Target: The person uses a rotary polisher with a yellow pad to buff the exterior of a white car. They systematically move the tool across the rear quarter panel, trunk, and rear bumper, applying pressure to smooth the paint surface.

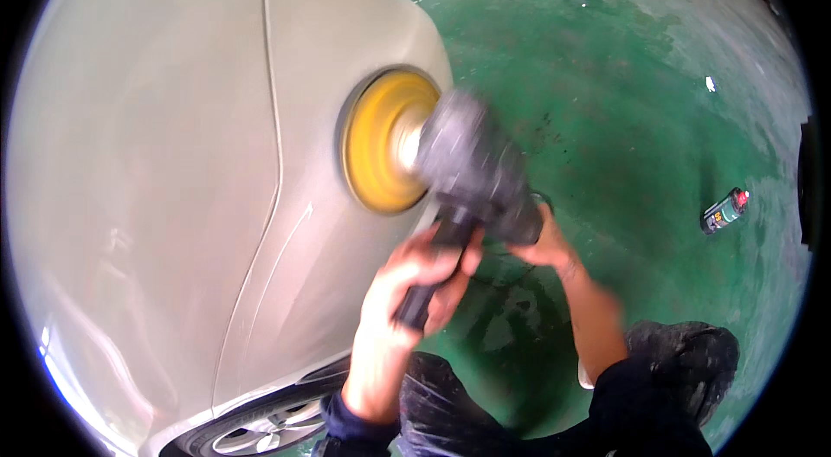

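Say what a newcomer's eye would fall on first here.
The bright yellow round pad, just left of centre, stands out most, at the side of the pale car filling the left. Behind it is the dark polisher, its handle in the left hand, its rear end in the right hand. Then comes the green floor at right.

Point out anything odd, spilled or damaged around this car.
Little stands out. The green floor is patchy and pale toward the top, as if worn. A small white spot at upper right contrasts with it; too small to identify. The car shows no clear damage.
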`<state>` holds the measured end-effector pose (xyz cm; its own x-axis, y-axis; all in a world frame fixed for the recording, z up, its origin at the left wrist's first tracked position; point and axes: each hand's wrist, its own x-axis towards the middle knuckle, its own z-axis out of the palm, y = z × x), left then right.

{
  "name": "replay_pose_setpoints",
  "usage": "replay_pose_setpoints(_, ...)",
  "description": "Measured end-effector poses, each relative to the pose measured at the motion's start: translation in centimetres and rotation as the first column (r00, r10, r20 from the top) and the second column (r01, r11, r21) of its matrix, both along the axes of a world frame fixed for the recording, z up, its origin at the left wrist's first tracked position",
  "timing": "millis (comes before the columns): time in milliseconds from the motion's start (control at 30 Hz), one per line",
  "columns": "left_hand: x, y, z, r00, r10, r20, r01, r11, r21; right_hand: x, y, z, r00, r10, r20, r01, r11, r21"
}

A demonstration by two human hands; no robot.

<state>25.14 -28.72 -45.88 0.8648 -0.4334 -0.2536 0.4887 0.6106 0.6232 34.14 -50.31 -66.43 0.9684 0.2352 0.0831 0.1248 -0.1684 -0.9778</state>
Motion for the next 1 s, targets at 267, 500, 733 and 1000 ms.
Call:
replay_pose_setpoints(267,-3.7,1.7,-0.1,0.998,0.049,0.031,-0.048,0.998,-0.048,-2.9,3.5,-6.9,0.997,-0.055,0.051,0.06,0.994,-0.092)
replay_pose_setpoints(500,-20.1,6.4,-2.4,0.921,0.367,-0.131,-0.339,0.92,0.197,-11.2,10.2,-5.0,0.888,0.446,0.113,-0.459,0.873,0.163)
replay_pose_setpoints(733,-24.3,6.5,-5.8,0.873,0.437,-0.215,-0.378,0.886,0.268,-11.3,9.1,-3.6,0.827,0.535,0.172,-0.558,0.82,0.129)
replay_pose_setpoints(1000,-5.3,1.7,-4.3,0.997,0.061,-0.045,-0.059,0.997,0.044,-4.6,5.1,-12.9,0.987,-0.008,0.158,-0.028,0.975,0.219)
